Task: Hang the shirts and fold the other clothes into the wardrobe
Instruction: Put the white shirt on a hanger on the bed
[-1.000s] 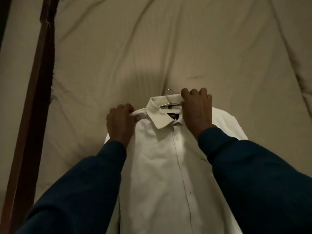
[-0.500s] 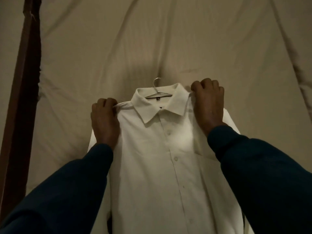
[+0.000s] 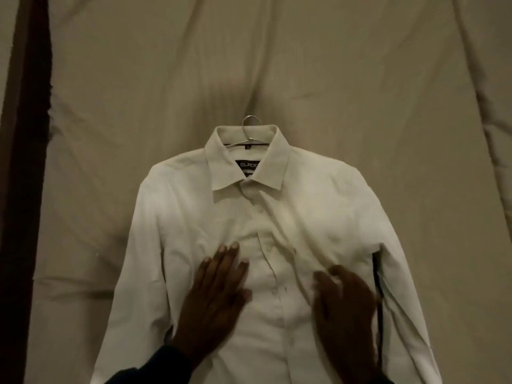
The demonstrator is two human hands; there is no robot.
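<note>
While it lies face up on the beige bed sheet (image 3: 360, 79), the white shirt (image 3: 318, 206) is spread flat across the middle of the view, collar toward twelve o'clock and tail running off the frame at six o'clock. Its front is buttoned, and creases are seen across the chest. A wire hanger (image 3: 248, 134) is threaded inside the collar, its hook showing just above the collar's back edge at twelve o'clock. A dark label (image 3: 247, 165) is visible inside the neck. Both sleeves are laid down along the body, toward seven and five o'clock.

The left hand (image 3: 214, 297) is laid flat on the shirt front at about seven o'clock from the collar, fingers straight and close together, nothing gripped. The right hand (image 3: 343, 303) is placed on the fabric at about five o'clock, across the button line from the left; it is blurred, its fingers look loosely spread, and nothing is seen to be pinched. Dark sleeve cuffs are seen at six o'clock.

A dark wooden bed frame (image 3: 25, 189) is seen along the nine o'clock edge of the sheet.
</note>
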